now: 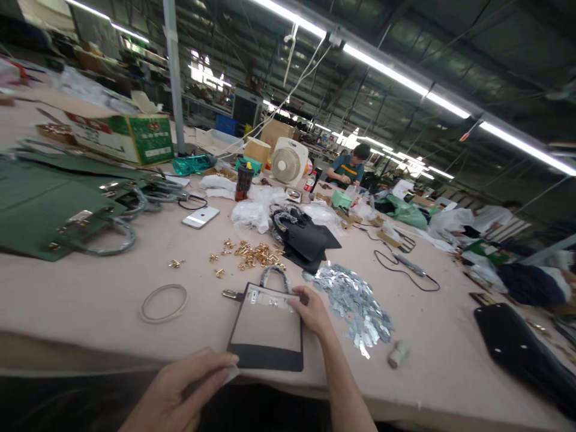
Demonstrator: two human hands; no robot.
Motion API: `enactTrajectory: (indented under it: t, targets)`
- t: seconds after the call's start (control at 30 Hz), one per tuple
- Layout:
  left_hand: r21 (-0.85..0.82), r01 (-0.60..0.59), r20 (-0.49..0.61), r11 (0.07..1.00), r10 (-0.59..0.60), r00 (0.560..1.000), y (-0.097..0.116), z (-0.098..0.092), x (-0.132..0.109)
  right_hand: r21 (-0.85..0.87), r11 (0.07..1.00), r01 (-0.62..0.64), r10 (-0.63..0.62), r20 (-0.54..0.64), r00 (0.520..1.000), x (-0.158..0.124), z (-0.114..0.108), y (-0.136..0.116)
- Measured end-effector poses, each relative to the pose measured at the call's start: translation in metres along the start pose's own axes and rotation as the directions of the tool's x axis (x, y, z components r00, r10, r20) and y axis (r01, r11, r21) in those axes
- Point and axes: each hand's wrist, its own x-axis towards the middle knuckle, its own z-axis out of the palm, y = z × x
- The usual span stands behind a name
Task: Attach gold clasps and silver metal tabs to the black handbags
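A black-edged bag panel (265,358) with a beige inner face lies at the table's front edge. Its wrapped handle (275,270) points away from me, and small metal plates (272,302) sit along its upper part. My right hand (310,309) has its thumb and fingers on the upper right corner, by the handle's base. Beside the lower left corner, my left hand (193,384) pinches a small whitish piece (231,374), its kind unclear. A strap end with a metal fitting (232,294) sticks out at the panel's left.
Silvery metal plates (355,300) are heaped right of the panel, gold-coloured fittings (258,255) behind it. A tape ring (164,303), a phone (200,217) and green bag pieces (58,204) lie left. Black bag pieces (306,237), a fan (288,162) and a person (346,168) are farther back.
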Motion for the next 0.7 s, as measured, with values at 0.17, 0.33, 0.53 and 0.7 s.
enactTrajectory:
  t: [0.17,0.33,0.53,0.7]
  targets:
    - [-0.024,0.099,0.137,0.995,-0.094,0.986,0.02,-0.008,0.002,-0.034,0.999,-0.005,0.0,-0.146,0.989,-0.003,0.014,0.002]
    - [-0.016,0.13,0.138,0.991,-0.127,0.982,0.029,-0.012,0.002,-0.022,1.0,0.001,-0.007,-0.281,0.96,-0.009,0.021,0.001]
    - [0.008,0.1,0.19,0.995,-0.1,0.977,0.039,-0.016,0.002,0.125,0.981,0.149,-0.099,-0.336,0.937,-0.041,0.021,-0.055]
    - [0.046,0.078,0.212,0.996,-0.086,0.973,0.042,-0.014,0.004,0.042,0.886,0.463,-0.463,0.157,0.872,-0.085,0.028,-0.133]
